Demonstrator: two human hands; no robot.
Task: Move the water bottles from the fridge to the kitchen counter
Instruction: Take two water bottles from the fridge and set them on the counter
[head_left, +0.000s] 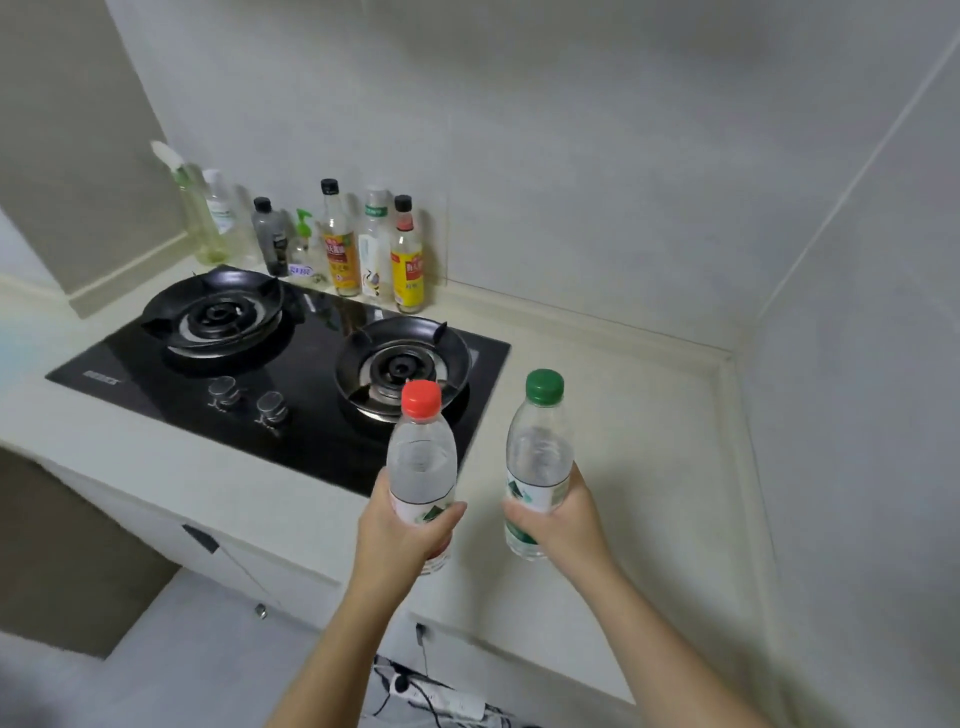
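My left hand grips a clear water bottle with a red cap around its lower half, upright, above the counter's front edge beside the stove. My right hand holds a second clear water bottle with a green cap and a green label, also upright, over the cream kitchen counter to the right of the stove. Both bottles are lifted off the surface and stand close together. The fridge is out of view.
A black two-burner gas stove with two knobs fills the counter's left part. Several sauce and cleaning bottles line the back wall. White walls close the counter's back and right. A power strip with cables lies on the floor below.
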